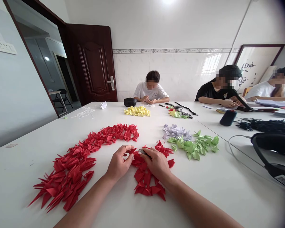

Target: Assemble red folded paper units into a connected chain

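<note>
My left hand (pixel 120 161) is closed, its thumb and fingers pinching a red folded paper crane (pixel 131 151). My right hand (pixel 158 162) is wrapped round a small tool (pixel 142 151) with a grey metal tip and a dark grip; its exact kind is hard to make out. The tip points left, close to the paper in my left hand. Under and around my right hand lies a small group of red paper cranes (pixel 144 180) on the white table. A long curved heap of red paper cranes (pixel 68 167) spreads on the left.
Lilac folded papers (pixel 177 131) and green ones (pixel 194 146) lie beyond my right hand, with yellow ones (pixel 137 111) farther back. A black thread spool (pixel 228 117) and headphones (pixel 273 158) are at right. Several people sit across the white table (pixel 109 205).
</note>
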### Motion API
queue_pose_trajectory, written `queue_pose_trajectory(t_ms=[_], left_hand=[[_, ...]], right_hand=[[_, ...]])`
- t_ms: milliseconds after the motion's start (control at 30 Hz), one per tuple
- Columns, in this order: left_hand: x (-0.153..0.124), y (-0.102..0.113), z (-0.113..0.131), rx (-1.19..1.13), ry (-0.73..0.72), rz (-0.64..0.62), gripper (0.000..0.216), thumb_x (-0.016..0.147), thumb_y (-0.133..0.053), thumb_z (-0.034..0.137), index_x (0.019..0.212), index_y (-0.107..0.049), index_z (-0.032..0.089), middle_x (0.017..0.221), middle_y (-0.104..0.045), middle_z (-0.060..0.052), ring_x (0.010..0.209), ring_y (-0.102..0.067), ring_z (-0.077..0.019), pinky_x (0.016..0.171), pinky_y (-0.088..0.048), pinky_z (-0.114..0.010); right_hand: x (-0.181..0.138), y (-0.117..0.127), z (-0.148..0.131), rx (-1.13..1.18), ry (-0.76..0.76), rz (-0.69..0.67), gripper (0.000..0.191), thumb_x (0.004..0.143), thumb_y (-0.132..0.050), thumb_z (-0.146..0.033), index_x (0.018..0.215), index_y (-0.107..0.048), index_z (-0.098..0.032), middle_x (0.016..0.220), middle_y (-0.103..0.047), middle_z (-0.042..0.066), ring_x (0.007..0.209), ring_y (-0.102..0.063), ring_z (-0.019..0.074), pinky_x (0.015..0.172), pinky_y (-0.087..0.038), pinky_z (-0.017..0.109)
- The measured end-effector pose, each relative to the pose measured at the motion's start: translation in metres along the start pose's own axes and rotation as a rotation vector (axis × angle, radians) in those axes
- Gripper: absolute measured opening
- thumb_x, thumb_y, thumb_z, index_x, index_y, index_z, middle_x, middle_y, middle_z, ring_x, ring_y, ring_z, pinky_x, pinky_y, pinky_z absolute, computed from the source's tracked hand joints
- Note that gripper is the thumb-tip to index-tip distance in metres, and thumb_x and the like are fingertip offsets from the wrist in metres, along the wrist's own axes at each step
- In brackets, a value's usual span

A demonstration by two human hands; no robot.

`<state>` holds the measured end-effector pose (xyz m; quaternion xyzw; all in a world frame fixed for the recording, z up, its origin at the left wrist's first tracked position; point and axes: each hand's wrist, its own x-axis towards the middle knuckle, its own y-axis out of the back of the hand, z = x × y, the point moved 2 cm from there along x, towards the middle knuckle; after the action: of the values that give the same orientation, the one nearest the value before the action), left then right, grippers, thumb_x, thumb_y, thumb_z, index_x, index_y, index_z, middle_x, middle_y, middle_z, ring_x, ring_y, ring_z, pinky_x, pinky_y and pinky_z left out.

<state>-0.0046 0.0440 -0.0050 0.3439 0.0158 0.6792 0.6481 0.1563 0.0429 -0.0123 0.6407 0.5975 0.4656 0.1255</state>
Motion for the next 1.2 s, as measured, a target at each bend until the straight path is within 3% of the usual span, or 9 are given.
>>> queue_pose_trajectory(t_ms=[200, 367, 467, 567, 800, 1067, 1200], left_hand=[[0.004, 0.002, -0.007, 0.081, -0.050, 0.013, 0.024, 0.076, -0.051, 0.031, 0.095, -0.060, 0.019, 0.099, -0.063, -0.006, 0.091, -0.059, -0.0177, 0.080, -0.048, -0.031], [0.021, 0.025, -0.036, 0.196, -0.002, 0.212, 0.027, 0.079, -0.043, 0.029, 0.097, -0.060, 0.018, 0.106, -0.060, -0.008, 0.100, -0.055, -0.0203, 0.077, -0.049, -0.031], [0.033, 0.042, -0.056, 0.437, 0.037, 0.310, 0.034, 0.076, -0.040, 0.018, 0.105, -0.059, 0.015, 0.112, -0.056, -0.011, 0.109, -0.049, -0.0229, 0.088, -0.044, -0.035], [0.040, 0.049, -0.072, 0.661, 0.170, 0.270, 0.044, 0.071, -0.041, 0.012, 0.112, -0.056, 0.009, 0.111, -0.056, -0.015, 0.111, -0.046, -0.0261, 0.096, -0.037, -0.038], [0.038, 0.044, -0.082, 0.723, 0.251, 0.200, 0.043, 0.071, -0.044, 0.016, 0.112, -0.056, 0.017, 0.106, -0.059, -0.013, 0.107, -0.048, -0.0290, 0.091, -0.036, -0.042], [0.037, 0.048, -0.080, 0.679, 0.226, 0.180, 0.024, 0.072, -0.044, 0.015, 0.086, -0.064, 0.020, 0.093, -0.066, -0.007, 0.090, -0.058, -0.0225, 0.084, -0.042, -0.034], [0.036, 0.047, -0.080, 0.666, 0.217, 0.191, 0.037, 0.072, -0.045, 0.014, 0.106, -0.059, 0.019, 0.099, -0.066, -0.007, 0.093, -0.059, -0.0222, 0.083, -0.043, -0.034]], right_hand=[[0.000, -0.002, 0.000, 0.015, 0.008, 0.004, 0.021, 0.085, -0.046, -0.030, 0.092, -0.065, -0.024, 0.079, -0.063, 0.000, 0.071, -0.056, 0.0133, 0.063, -0.037, 0.022], [-0.001, -0.003, 0.002, 0.011, 0.007, -0.003, 0.022, 0.085, -0.045, -0.030, 0.095, -0.065, -0.025, 0.085, -0.064, 0.001, 0.074, -0.057, 0.0139, 0.064, -0.039, 0.022], [-0.002, -0.004, 0.001, 0.011, 0.017, -0.007, 0.022, 0.085, -0.045, -0.029, 0.093, -0.065, -0.025, 0.085, -0.064, 0.000, 0.074, -0.057, 0.0135, 0.064, -0.039, 0.022], [-0.003, -0.003, 0.001, 0.017, 0.018, -0.013, 0.021, 0.085, -0.044, -0.029, 0.092, -0.064, -0.025, 0.085, -0.064, 0.000, 0.074, -0.057, 0.0135, 0.064, -0.039, 0.022], [-0.005, -0.004, -0.001, 0.009, 0.011, -0.035, 0.022, 0.085, -0.045, -0.030, 0.093, -0.064, -0.025, 0.087, -0.064, 0.002, 0.075, -0.057, 0.0147, 0.066, -0.040, 0.022], [-0.005, -0.006, 0.000, -0.021, 0.022, -0.019, 0.022, 0.084, -0.047, -0.031, 0.096, -0.063, -0.025, 0.087, -0.065, 0.002, 0.075, -0.059, 0.0152, 0.063, -0.040, 0.022], [-0.005, -0.006, 0.000, -0.031, 0.026, -0.022, 0.022, 0.083, -0.049, -0.033, 0.098, -0.063, -0.024, 0.090, -0.065, 0.003, 0.077, -0.059, 0.0160, 0.063, -0.040, 0.023]])
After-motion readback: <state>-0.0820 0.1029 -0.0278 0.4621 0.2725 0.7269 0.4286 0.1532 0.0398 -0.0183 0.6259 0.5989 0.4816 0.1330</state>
